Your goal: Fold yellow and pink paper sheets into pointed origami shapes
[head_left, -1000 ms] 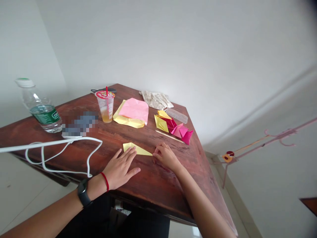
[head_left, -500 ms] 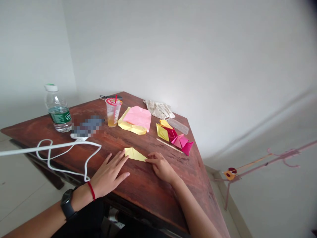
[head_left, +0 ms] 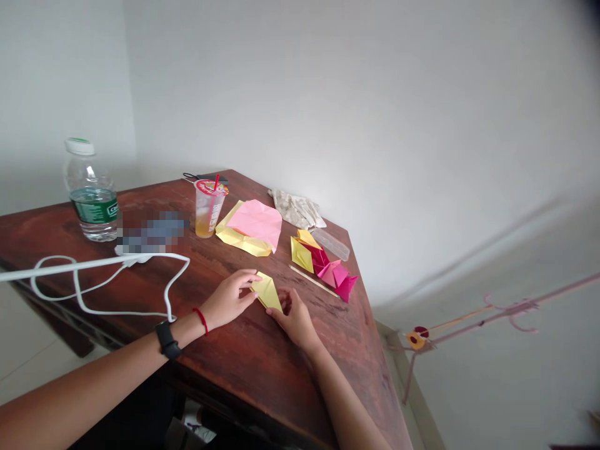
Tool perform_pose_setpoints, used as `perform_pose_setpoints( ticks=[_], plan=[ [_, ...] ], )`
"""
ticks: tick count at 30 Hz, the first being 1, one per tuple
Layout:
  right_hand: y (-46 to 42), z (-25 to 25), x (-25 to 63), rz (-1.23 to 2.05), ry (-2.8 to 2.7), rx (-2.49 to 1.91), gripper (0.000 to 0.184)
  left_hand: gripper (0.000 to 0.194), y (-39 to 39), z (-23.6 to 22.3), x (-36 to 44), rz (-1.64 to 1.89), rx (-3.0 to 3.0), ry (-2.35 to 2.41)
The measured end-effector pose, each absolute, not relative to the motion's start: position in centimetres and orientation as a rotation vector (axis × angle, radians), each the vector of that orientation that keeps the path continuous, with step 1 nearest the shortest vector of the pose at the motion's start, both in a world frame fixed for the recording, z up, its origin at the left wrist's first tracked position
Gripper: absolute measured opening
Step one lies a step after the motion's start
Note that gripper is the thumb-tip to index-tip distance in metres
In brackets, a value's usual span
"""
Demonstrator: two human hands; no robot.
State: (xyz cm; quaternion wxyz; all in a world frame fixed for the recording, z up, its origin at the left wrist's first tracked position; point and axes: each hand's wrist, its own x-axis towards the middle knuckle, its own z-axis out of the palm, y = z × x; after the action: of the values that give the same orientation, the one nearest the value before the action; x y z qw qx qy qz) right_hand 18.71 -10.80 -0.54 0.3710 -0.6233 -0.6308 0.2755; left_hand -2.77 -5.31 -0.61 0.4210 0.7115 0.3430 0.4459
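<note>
- The left hand [head_left: 229, 301] and right hand [head_left: 294, 322] are coming together, fingers touching the folded yellow paper [head_left: 267, 292] from both sides; whether they're gripping it, I cannot tell.
- The paper is resting on the wooden table [head_left: 262, 369] — pink origami pieces [head_left: 334, 273] are sitting nearby.

Folded yellow paper [head_left: 267, 292], left hand [head_left: 228, 300], right hand [head_left: 295, 322] on it — wooden table [head_left: 262, 369]

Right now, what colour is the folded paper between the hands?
The folded paper is pale yellow, plain on the side showing; the head view shows it best.
</note>
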Motion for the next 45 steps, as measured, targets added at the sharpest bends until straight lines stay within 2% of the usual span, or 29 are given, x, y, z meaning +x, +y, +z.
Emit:
perform_pose_setpoints(
  ticks=[3,9,14,18,24,29,36,38,41,45],
  plan=[
    [-10.7,-0.3,18.8,0.908,-1.403,-1.479,0.06,0.036,-3.7,0.2,-0.9,1.099,1.576,0.774],
    [-10.3,1.5,19.8,1.142,-0.91,-1.134,0.051,0.032,-1.6,2.6,3.1,1.296,1.445,0.757],
    [-10.0,2.4,21.8,1.105,-0.66,-1.033,0.043,0.038,-2.6,1.9,5.8,0.888,1.35,0.572],
    [-9.8,2.1,22.7,1.075,-0.674,-1.016,0.042,0.05,-3.2,0.4,6.2,0.698,1.237,0.483],
    [-10.0,1.6,22.9,1.158,-0.779,-0.982,0.044,0.046,-1.3,-0.7,5.4,0.815,1.154,0.535],
    [-10.0,1.7,22.5,1.007,-0.762,-1.033,0.043,0.041,-0.5,-1.0,5.4,0.854,1.199,0.558],
    [-10.0,-0.3,24.4,0.887,-0.988,-1.19,0.05,0.028,-0.4,-1.2,5.6,0.849,1.248,0.587],
    [-10.2,-1.5,25.7,0.882,-0.992,-1.199,0.058,0.027,-0.5,-1.1,5.6,0.83,1.246,0.574],
    [-10.5,-3.0,27.3,0.94,-1.012,-1.22,0.067,0.027,-0.7,-1.1,5.6,0.793,1.239,0.558],
    [-10.5,-3.4,27.8,0.948,-1.055,-1.223,0.07,0.031,-1.1,-0.6,5.4,0.739,1.213,0.547]
  ],
)
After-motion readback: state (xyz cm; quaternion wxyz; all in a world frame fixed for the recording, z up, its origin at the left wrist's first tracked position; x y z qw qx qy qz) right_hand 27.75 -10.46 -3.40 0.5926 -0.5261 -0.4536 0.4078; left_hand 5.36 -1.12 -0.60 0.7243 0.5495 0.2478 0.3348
